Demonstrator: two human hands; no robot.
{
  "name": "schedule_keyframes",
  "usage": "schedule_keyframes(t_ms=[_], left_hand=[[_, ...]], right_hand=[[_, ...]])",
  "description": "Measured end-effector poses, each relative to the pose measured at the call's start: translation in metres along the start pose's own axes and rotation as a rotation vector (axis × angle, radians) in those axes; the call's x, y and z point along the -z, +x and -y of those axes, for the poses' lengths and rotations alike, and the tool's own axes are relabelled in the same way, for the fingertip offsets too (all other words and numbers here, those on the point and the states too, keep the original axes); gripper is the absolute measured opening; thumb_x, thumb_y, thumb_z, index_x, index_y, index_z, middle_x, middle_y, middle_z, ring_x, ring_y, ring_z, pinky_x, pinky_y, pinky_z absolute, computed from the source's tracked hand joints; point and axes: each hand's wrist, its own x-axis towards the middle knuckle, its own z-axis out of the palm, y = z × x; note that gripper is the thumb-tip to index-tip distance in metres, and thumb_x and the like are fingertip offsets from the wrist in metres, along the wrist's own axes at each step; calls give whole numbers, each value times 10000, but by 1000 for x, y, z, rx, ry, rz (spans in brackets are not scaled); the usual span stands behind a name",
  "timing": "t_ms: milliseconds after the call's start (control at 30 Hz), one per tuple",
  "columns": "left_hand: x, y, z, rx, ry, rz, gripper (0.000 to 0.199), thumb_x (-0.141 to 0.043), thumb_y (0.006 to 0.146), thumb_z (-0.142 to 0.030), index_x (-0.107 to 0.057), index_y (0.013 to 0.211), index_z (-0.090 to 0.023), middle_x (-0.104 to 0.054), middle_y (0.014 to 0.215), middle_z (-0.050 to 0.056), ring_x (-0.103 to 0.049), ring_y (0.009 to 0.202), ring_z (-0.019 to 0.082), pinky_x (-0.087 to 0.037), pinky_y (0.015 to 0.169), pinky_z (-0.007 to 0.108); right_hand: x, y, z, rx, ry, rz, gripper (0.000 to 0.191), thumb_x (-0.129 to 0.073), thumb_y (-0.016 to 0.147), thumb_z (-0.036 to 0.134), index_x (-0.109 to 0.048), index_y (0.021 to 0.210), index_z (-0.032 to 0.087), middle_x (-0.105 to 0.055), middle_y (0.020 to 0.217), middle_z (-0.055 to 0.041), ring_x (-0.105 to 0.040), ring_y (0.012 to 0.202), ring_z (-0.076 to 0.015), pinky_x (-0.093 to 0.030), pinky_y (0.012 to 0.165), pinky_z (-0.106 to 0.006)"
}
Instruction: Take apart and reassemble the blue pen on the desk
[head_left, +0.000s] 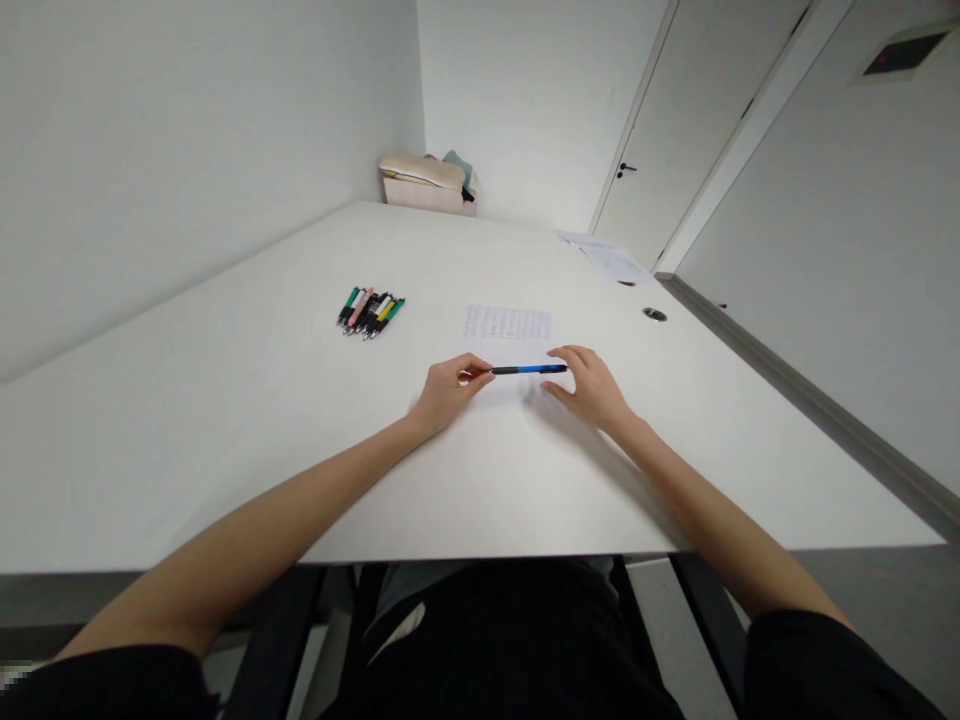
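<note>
A blue pen (529,369) with a dark grip lies level above a sheet of paper (510,325) covered in rows of small writing. Its left end is pinched between the thumb and fingertips of my left hand (448,392). Around the pen's right end, my right hand (589,387) is spread, thumb below and fingers above. Whether a fingertip touches that end, I cannot tell. A bunch of pens (370,312) in green, pink, white, black and yellow rests on the table to the left of the paper.
The white table (247,400) meets a wall along its left side. At its far end stand a pale pink box (427,195) with folded cloth on top. Loose papers (607,258) and a round cable hole (655,314) are at the far right, near the table's right edge.
</note>
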Motion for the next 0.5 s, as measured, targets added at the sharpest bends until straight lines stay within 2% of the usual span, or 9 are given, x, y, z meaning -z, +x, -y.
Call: schedule_keyframes(t_ms=[167,300,500], left_hand=[[0,0,2,26,-1,33,245,-625,754,-385,-651,865,-168,-677,807,34,-623,747,151,-535,748,293],[0,1,3,14,19,47,233,-612,767,-365,-647,867,-158,-675,810,41,-623,753,149,-536,724,270],[0,1,10,-197,88,46,225,-618,780,-286,-622,963,-154,-671,880,38,-618,734,120,-532,699,248]], right_hand=[[-3,8,17,56,-136,91,225,-477,887,296,-554,1076,202,-609,1059,-104,-556,973,-250,-410,810,-375],[-9,4,20,46,-136,87,222,-404,924,296,-576,1026,200,-631,993,-86,-575,900,-211,-402,756,-322],[-10,-2,21,-7,-130,158,276,-340,942,299,-556,1069,184,-630,991,-84,-579,880,-187,-419,735,-291]])
